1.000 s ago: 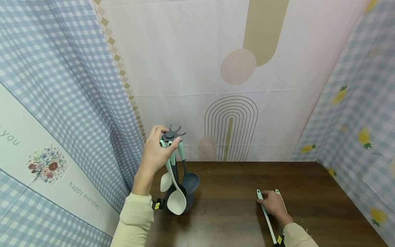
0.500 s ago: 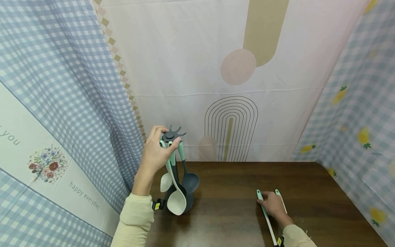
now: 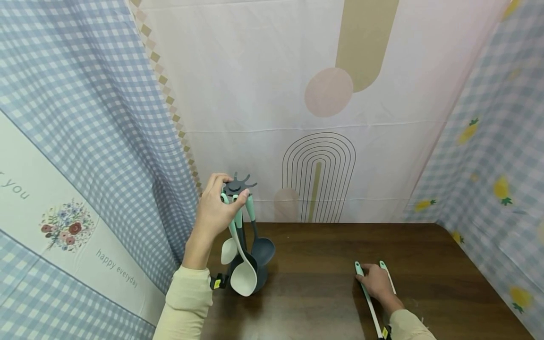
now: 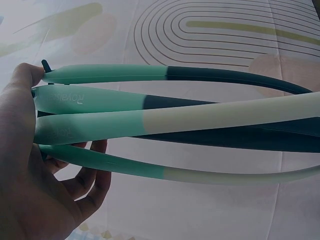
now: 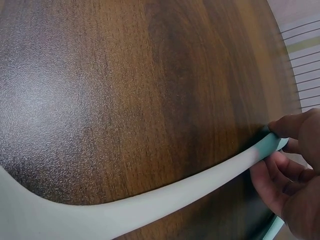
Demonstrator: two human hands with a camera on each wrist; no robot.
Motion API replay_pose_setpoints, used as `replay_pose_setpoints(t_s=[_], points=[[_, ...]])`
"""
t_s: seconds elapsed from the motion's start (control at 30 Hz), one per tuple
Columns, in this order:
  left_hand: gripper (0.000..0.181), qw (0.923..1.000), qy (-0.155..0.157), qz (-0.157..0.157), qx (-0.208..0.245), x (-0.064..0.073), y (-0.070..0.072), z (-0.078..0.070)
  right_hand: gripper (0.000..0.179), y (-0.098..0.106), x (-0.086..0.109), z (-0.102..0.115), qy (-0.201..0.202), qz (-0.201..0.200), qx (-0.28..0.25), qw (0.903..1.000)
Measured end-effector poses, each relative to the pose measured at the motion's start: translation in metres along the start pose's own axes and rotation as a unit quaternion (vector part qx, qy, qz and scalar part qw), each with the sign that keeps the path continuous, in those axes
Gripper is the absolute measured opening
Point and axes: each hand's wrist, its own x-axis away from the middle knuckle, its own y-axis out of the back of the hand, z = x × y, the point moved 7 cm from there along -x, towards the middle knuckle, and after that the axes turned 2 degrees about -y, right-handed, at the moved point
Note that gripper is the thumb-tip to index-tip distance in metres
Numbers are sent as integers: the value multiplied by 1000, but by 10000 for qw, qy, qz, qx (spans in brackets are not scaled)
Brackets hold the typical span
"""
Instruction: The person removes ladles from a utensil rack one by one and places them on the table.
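My left hand holds the dark hooked top of a utensil rack, thumb at the front and fingers at the back left. From it hang a white ladle, a dark ladle and a white-headed utensil. Their green handles bunch beside the palm in the left wrist view. On the table at right, my right hand pinches the green end of a long white kitchen utensil, which widens at lower left in the right wrist view. Its head is out of the head view.
A second green-tipped utensil lies just right of the right hand, mostly hidden by it. The brown wooden table runs back to a pale printed curtain. Checked curtains close off both sides.
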Motion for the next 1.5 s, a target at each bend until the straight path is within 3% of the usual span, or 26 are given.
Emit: replay_pose_setpoints(t_s=[0.3,0.77,1.13,1.5], points=[[63,10000,-8,-14,-9,0,0,-1,45,5,1,4,22,-20,185,9998],[63,10000,73,14,4,0,0,0,59,13,3,14,21,460,364,9983],[62,10000,73,23,6,0,0,-1,91,19,4,28,487,802,579,9939],[62,10000,82,-9,42,0,0,-1,112,30,12,57,979,86,1141,9886]])
